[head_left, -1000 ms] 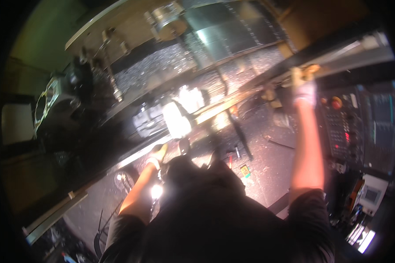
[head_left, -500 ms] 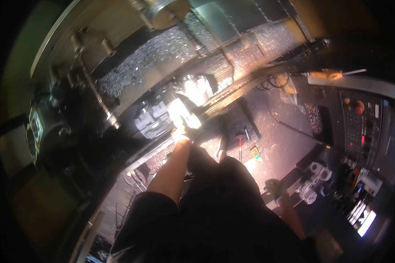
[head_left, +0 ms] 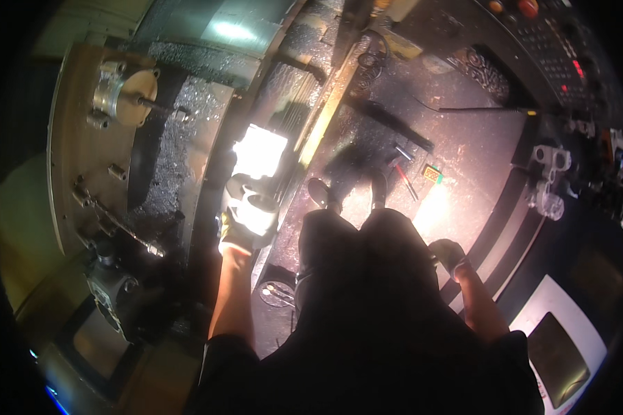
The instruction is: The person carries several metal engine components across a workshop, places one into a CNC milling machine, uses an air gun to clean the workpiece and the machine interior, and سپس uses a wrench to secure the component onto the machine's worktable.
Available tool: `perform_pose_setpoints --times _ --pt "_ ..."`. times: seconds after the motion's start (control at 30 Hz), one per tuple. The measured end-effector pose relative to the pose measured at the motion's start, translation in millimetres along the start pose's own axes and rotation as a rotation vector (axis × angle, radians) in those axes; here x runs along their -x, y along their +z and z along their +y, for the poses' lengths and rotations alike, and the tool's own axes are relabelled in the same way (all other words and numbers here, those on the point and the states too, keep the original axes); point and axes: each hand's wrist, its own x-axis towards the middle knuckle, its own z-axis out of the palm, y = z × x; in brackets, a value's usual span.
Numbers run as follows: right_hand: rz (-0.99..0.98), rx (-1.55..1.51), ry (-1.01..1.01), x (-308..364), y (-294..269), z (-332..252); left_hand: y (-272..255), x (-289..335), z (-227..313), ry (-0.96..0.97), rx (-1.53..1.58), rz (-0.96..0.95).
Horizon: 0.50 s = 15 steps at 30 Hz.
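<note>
My gloved left hand (head_left: pixel 241 234) is shut on a pale metal casting (head_left: pixel 255 205) with round openings, glaring under a bright light, and holds it at the sill of the machine's opening (head_left: pixel 208 173). My right hand (head_left: pixel 448 254), also gloved, hangs by my hip with its fingers curled and nothing seen in it. Inside the machine, metal chips (head_left: pixel 165 149) cover the bed. A round spindle head (head_left: pixel 126 91) with a thin tool sits at the upper left.
More pale castings (head_left: pixel 548 181) lie on a ledge at the right, below a control panel (head_left: pixel 557 41) with buttons. On the wet dark floor are a red-handled tool (head_left: pixel 405 181), a small green box (head_left: pixel 432 173) and my shoes (head_left: pixel 325 195).
My right hand has come down from the upper rail to my side. My left hand now holds the casting at the machine's edge. My head has turned, so the whole view has rotated.
</note>
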Motion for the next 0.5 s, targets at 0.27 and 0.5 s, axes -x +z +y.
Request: perform_pose_setpoints --times 0.27,0.5 --pt "-0.224 0.161 -0.133 -92 -23 -22 44 133 95 -0.412 0.879 -0.343" --pt "-0.686 -0.385 -0.398 -145 5 -130 102 267 119 -0.339 0.536 -0.598"
